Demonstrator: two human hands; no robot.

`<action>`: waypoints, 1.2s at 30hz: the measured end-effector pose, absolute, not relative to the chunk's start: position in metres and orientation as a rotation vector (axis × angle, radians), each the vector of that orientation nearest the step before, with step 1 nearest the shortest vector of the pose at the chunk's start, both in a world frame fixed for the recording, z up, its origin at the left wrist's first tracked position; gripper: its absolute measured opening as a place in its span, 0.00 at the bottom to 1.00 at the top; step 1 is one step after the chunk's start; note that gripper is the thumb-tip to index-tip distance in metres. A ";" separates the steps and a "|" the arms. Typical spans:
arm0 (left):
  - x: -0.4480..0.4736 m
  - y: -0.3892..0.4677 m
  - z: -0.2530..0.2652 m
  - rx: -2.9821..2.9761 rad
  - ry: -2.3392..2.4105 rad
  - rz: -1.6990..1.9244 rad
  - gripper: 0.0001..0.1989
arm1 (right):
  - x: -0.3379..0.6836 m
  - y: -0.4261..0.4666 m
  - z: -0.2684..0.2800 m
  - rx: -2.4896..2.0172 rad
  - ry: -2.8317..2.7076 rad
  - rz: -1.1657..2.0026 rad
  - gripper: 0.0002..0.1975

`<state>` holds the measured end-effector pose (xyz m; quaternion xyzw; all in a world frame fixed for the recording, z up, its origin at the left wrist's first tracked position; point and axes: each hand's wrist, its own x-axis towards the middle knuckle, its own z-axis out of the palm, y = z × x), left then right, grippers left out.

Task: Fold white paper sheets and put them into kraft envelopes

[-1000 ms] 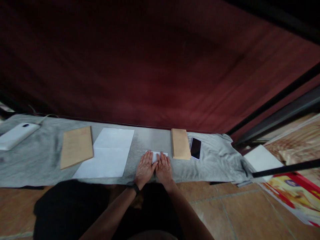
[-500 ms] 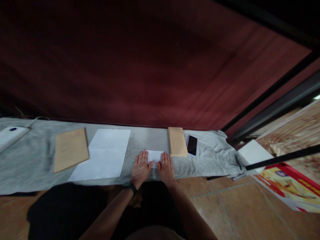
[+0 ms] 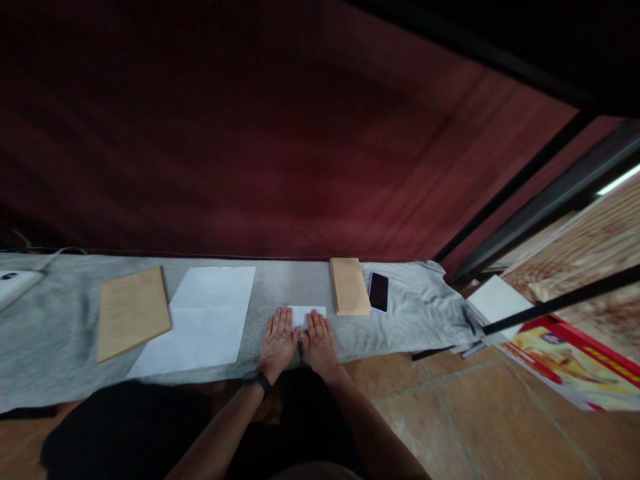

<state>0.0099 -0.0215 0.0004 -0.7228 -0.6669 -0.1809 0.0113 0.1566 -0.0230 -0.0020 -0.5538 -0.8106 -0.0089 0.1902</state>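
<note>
A small folded white paper lies flat on the grey cloth, near its front edge. My left hand rests on the paper's left side, fingers stretched out and pointing away from me. On the paper's right part lies my right hand, its fingers straight too. Both thumbs come close together at the near part of the paper, which the hands partly cover. To the left is a large white sheet with a crease across it. A stack of brown envelopes sits to the right of my right hand.
A larger brown envelope stack overlaps the white sheet. A phone lies right of the smaller stack. The grey cloth covers a narrow surface against a dark red panel. A white device with a cable is far left; a colourful box stands right.
My right hand has slid left over the small paper, closer to my left hand, covering more of the near part. The whole view has shifted slightly.
</note>
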 end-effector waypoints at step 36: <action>0.004 -0.073 -0.003 -2.527 -1.783 -0.492 0.24 | 0.136 0.002 0.014 -1.075 -2.551 0.187 0.20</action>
